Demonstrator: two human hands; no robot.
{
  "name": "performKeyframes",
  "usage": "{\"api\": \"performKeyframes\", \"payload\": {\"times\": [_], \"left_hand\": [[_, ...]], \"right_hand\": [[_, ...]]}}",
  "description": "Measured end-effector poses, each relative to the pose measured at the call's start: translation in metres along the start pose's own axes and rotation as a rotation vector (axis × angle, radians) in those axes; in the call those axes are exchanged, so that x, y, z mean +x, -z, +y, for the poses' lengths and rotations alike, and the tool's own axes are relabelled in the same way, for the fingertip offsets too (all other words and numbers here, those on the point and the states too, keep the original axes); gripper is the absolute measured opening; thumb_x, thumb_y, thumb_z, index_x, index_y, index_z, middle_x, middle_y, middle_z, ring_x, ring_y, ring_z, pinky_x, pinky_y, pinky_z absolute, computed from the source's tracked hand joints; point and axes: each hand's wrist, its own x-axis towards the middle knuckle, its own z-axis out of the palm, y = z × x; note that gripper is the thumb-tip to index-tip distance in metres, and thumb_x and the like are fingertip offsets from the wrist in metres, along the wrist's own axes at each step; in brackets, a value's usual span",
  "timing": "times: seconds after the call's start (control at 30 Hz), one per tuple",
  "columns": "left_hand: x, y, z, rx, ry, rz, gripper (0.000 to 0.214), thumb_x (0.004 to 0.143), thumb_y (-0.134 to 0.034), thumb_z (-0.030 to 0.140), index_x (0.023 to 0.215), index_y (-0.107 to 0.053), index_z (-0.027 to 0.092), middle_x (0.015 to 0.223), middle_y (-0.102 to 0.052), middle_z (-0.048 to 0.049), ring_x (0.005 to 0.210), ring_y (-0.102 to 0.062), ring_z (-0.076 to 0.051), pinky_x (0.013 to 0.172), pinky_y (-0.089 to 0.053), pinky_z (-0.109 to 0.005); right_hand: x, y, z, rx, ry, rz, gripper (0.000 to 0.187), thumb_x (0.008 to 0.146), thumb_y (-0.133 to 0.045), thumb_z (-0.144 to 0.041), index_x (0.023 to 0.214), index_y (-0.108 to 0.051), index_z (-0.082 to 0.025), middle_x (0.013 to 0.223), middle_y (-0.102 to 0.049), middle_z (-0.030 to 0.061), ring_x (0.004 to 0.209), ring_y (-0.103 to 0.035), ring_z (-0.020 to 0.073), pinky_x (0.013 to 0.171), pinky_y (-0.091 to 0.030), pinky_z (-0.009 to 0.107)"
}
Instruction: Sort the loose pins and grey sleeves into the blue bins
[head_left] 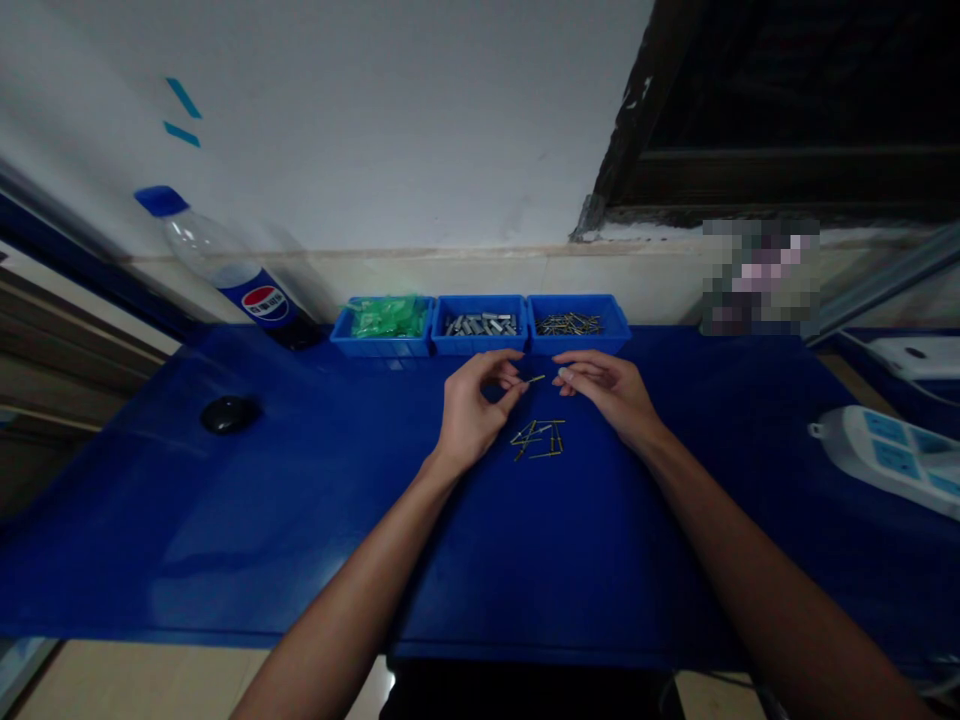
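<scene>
My left hand [474, 405] hovers over the blue table [300, 520], its fingers pinched on a thin brass pin [534, 379] that points to the right. My right hand [606, 392] is just right of it, fingers closed on a small whitish piece [565, 374] close to the pin's tip. Below and between both hands lies a small heap of several brass pins [540, 438] on the table.
Three blue bins stand at the back: one with green bags [384, 317], one with grey metal pieces [480, 324], one with brass pins [571, 323]. A Pepsi bottle [225, 268] leans at the back left, a black mouse [229, 413] lies left, and a white power strip [889, 455] lies right.
</scene>
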Motion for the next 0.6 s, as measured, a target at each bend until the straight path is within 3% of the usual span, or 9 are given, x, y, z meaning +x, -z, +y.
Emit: {"api": "performKeyframes", "payload": {"times": [0.17, 0.33, 0.43, 0.5, 0.6], "left_hand": [[-0.001, -0.001, 0.001, -0.014, -0.035, -0.045, 0.032, 0.086, -0.076, 0.011, 0.118, -0.072, 0.016, 0.098, -0.076, -0.006, 0.082, -0.074, -0.014, 0.084, -0.063, -0.028], [-0.002, -0.003, -0.001, -0.012, -0.075, -0.065, 0.032, 0.086, -0.077, 0.011, 0.117, -0.071, 0.016, 0.097, -0.075, -0.0053, 0.082, -0.073, -0.014, 0.083, -0.062, -0.028], [-0.001, 0.001, 0.001, 0.12, -0.106, -0.091, 0.029, 0.088, -0.077, 0.014, 0.116, -0.071, 0.017, 0.094, -0.074, -0.0038, 0.082, -0.071, -0.014, 0.08, -0.06, -0.029], [0.001, 0.007, 0.004, 0.25, -0.139, -0.174, 0.02, 0.09, -0.077, 0.02, 0.109, -0.072, 0.017, 0.091, -0.072, -0.003, 0.081, -0.069, -0.016, 0.079, -0.058, -0.03], [0.002, 0.015, 0.01, 0.339, -0.22, -0.443, 0.024, 0.089, -0.082, 0.033, 0.105, -0.072, 0.018, 0.1, -0.073, -0.0052, 0.094, -0.069, -0.02, 0.09, -0.056, -0.036]], "right_hand": [[-0.003, 0.0, 0.0, 0.024, -0.073, -0.126, 0.026, 0.079, -0.086, -0.035, 0.103, -0.083, -0.023, 0.09, -0.084, 0.0067, 0.079, -0.078, 0.0219, 0.081, -0.062, 0.041], [-0.003, -0.001, 0.0, 0.057, -0.114, -0.124, 0.025, 0.074, -0.09, -0.037, 0.093, -0.085, -0.023, 0.085, -0.083, 0.0069, 0.077, -0.078, 0.0232, 0.081, -0.063, 0.042], [-0.001, 0.0, 0.003, 0.043, -0.081, -0.049, 0.02, 0.073, -0.091, -0.037, 0.086, -0.084, -0.023, 0.079, -0.081, 0.0051, 0.072, -0.076, 0.0224, 0.077, -0.063, 0.041], [0.001, 0.002, 0.005, 0.072, -0.007, 0.063, 0.02, 0.074, -0.091, -0.035, 0.089, -0.083, -0.025, 0.084, -0.082, 0.0042, 0.078, -0.078, 0.0232, 0.085, -0.063, 0.044], [0.004, 0.008, 0.008, 0.133, 0.112, 0.172, 0.038, 0.077, -0.09, -0.033, 0.114, -0.08, -0.031, 0.116, -0.081, 0.0039, 0.107, -0.077, 0.0268, 0.106, -0.057, 0.05]]}}
